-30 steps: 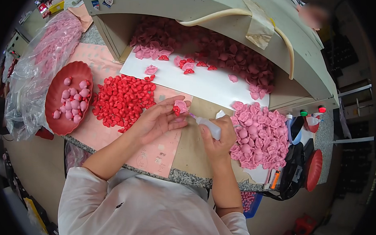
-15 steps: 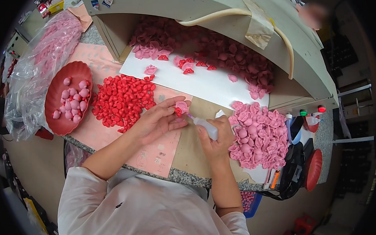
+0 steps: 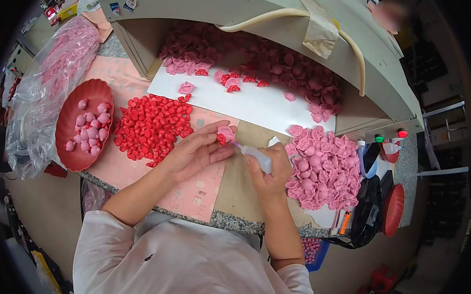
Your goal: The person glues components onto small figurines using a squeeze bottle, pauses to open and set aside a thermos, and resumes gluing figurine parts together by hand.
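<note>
Between the fingertips of my left hand (image 3: 197, 151) is a pink petal-shaped piece (image 3: 225, 132) with a red piece (image 3: 221, 139) against its lower left side. My right hand (image 3: 272, 175) is wrapped round a small translucent squeeze bottle (image 3: 258, 159). The bottle's thin purple tip points left and is at or very near the pink piece; exact contact cannot be made out. A heap of small red pieces (image 3: 155, 125) lies left of my left hand. Right of my right hand is a heap of pink pieces (image 3: 324, 169).
A red scalloped dish (image 3: 71, 108) with pink balls stands left, beside a clear plastic bag (image 3: 32, 101). A grey cabinet (image 3: 199, 3) arches over more pink pieces on a white sheet (image 3: 206, 96). Markers (image 3: 344, 222) and a black item (image 3: 368, 221) lie right. A blurred person (image 3: 391, 16) is behind.
The view has shifted slightly. The bottle in my right hand has moved a little left and down, and both hands keep their holds.
</note>
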The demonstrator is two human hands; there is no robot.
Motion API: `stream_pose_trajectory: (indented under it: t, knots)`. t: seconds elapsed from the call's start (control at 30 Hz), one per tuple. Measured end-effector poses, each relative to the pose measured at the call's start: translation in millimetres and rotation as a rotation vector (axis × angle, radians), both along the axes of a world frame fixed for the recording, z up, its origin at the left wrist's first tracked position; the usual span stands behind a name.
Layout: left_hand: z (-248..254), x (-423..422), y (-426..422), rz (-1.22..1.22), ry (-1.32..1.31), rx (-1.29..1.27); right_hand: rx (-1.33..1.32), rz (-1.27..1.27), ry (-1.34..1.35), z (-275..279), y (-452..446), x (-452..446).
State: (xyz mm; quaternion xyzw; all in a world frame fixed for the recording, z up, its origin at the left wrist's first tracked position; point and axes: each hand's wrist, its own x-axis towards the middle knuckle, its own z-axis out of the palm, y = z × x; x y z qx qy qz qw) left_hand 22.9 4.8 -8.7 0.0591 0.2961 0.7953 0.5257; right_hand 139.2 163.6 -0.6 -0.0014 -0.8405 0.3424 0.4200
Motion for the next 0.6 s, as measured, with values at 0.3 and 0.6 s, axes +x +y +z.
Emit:
stream_pose_trajectory:
  t: [0.3, 0.6]
  knots:
    - [-3.5, -1.0, -0.6, -0.016, -0.039, 0.016, -0.021, 0.002, -0.009, -1.7, 2.4, 0.1]
    - [-1.9, -0.5, -0.4, -0.002, -0.029, -0.001, 0.027, -0.004, -0.005, 1.3, 0.9, 0.1]
